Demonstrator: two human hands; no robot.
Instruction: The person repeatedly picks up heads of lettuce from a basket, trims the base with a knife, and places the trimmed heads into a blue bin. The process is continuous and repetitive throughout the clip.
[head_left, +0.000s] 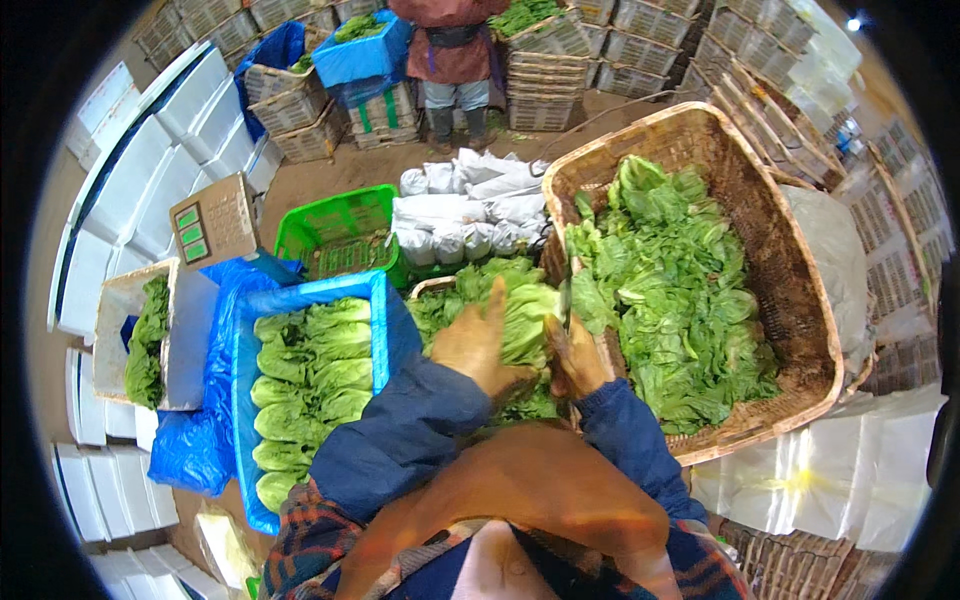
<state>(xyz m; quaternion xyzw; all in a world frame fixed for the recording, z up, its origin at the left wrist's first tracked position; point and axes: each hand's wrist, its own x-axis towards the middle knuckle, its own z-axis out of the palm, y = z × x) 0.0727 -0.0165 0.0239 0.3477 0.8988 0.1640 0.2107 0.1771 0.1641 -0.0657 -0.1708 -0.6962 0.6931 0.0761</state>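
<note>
My left hand (476, 345) is on a head of green lettuce (529, 315), index finger stretched out and thumb below; it appears to steady the head. At the cut end of that head, my right hand (579, 356) grips a knife (568, 289), its dark narrow blade pointing away from me. Motion blurs both hands. Loose lettuce lies beneath them in a container whose rim (431, 285) is partly hidden. To the right, lettuce leaves (675, 300) fill much of a big brown-stained plastic basket (795, 300). On the left, trimmed lettuce heads (315, 390) lie in rows inside a blue-lined box (247, 420).
Ahead are a green crate (337, 202), white-wrapped bundles (472, 210) and a weighing scale display (195, 234). A foam box (187, 337) with greens stands left, near stacked white foam boxes (135, 187). Another person (450, 60) stands at the back among stacked crates (544, 97).
</note>
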